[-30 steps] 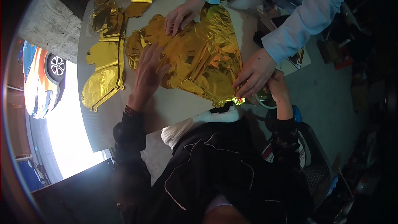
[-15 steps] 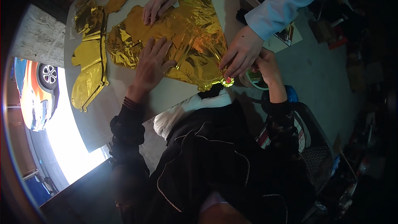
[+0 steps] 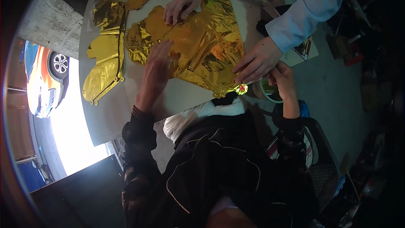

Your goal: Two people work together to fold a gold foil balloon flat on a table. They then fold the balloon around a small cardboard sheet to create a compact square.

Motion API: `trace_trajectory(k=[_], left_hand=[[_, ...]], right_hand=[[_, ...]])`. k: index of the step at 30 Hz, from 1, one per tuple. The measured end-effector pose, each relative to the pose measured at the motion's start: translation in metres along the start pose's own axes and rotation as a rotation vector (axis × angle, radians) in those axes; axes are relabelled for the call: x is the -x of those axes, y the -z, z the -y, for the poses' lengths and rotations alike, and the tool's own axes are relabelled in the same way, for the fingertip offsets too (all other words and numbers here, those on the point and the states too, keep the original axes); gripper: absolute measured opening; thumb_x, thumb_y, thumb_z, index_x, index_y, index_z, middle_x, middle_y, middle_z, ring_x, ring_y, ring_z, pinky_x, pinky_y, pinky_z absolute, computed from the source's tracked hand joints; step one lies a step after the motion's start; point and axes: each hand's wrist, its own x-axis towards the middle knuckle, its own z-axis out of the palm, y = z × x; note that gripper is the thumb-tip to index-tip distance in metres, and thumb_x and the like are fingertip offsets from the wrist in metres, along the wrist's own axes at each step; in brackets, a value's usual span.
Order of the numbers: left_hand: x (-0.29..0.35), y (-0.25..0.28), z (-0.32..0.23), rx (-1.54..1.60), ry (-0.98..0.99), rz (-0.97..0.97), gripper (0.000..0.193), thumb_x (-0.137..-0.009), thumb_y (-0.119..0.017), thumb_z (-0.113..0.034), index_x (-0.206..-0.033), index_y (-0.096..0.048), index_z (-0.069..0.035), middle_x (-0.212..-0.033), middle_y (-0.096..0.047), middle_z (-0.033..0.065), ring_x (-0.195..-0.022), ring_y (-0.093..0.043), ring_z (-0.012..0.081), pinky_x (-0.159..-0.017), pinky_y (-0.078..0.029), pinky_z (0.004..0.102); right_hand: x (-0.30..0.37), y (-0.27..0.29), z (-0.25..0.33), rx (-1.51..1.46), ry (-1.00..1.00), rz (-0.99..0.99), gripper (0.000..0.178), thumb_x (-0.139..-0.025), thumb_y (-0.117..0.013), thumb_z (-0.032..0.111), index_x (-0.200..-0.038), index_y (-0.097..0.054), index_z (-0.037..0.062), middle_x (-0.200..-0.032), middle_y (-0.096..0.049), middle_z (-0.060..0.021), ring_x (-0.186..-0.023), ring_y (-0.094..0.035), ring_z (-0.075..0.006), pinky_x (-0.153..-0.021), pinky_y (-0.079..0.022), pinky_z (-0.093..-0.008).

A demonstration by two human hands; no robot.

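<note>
A large crumpled gold foil sheet, shaped like a flat balloon (image 3: 202, 46), lies on the table in front of me. My left hand (image 3: 157, 71) is at its left near edge, fingers stretched and slightly blurred, holding nothing. My right hand (image 3: 284, 82) is beyond the foil's right corner, its fingers curled and partly hidden behind another person's hand (image 3: 257, 61); what they grip does not show. That person's hand covers the foil's right corner beside a small gold tab with a red glint (image 3: 241, 89). Their other hand (image 3: 183, 8) rests on the foil's far part.
More folded gold foil pieces (image 3: 103, 69) lie along the left of the pale table (image 3: 139, 97). Beside my right hand is a round green-and-white object (image 3: 268, 89). A white cloth bundle (image 3: 185, 122) is at my lap, and a dark chair (image 3: 325, 164) is at right.
My left hand has come off the foil's middle toward its left near edge and turned more edge-on. The other person's hands and my right hand keep nearly the same places on the foil.
</note>
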Motion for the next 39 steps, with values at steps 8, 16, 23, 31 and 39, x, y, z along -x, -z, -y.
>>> trace_trajectory(k=[8,16,23,31,39], left_hand=[[0.029,0.012,0.012,-0.134,0.007,0.000,0.050,-0.093,-0.064,-0.010,-0.142,-0.054,-0.007,-0.149,-0.052,0.0175,-0.140,-0.041,0.0464,-0.116,-0.035,0.0519],[0.033,0.007,0.010,-0.120,0.047,0.084,0.061,-0.087,-0.074,-0.016,-0.143,-0.053,-0.008,-0.151,-0.049,0.0149,-0.144,-0.035,0.0461,-0.117,-0.034,0.0520],[0.031,0.006,-0.002,-0.133,0.083,0.077,0.061,-0.088,-0.072,-0.009,-0.146,-0.052,-0.007,-0.154,-0.046,0.0166,-0.148,-0.033,0.0406,-0.120,-0.032,0.0490],[0.025,-0.001,0.008,-0.197,0.051,0.099,0.063,-0.088,-0.075,-0.020,-0.145,-0.054,-0.008,-0.155,-0.047,0.0131,-0.149,-0.032,0.0431,-0.120,-0.030,0.0514],[0.026,-0.002,0.011,-0.188,0.048,0.127,0.063,-0.089,-0.074,-0.024,-0.146,-0.053,-0.009,-0.156,-0.046,0.0118,-0.148,-0.033,0.0419,-0.120,-0.030,0.0503]], right_hand=[[0.005,0.011,-0.010,0.029,0.008,-0.052,0.019,-0.101,-0.066,0.021,-0.093,-0.066,0.0036,-0.071,-0.065,-0.0022,-0.051,-0.054,-0.0069,-0.047,-0.041,-0.0210],[0.011,0.012,-0.001,0.073,-0.055,-0.077,0.017,-0.102,-0.064,0.018,-0.100,-0.068,0.0022,-0.072,-0.065,-0.0017,-0.054,-0.055,-0.0061,-0.048,-0.042,-0.0213],[0.014,0.021,0.010,0.134,0.016,-0.131,0.016,-0.103,-0.062,0.017,-0.104,-0.069,0.0024,-0.071,-0.064,-0.0009,-0.055,-0.055,-0.0056,-0.049,-0.042,-0.0216],[0.040,-0.017,0.056,0.401,0.449,-0.510,0.015,-0.101,-0.064,0.009,-0.107,-0.071,-0.0024,-0.076,-0.065,-0.0003,-0.064,-0.060,-0.0073,-0.058,-0.047,-0.0209],[0.033,-0.102,0.103,0.849,0.871,0.006,0.018,-0.090,-0.069,-0.003,-0.107,-0.070,-0.0031,-0.095,-0.073,-0.0136,-0.083,-0.072,-0.0277,-0.072,-0.057,-0.0333]])
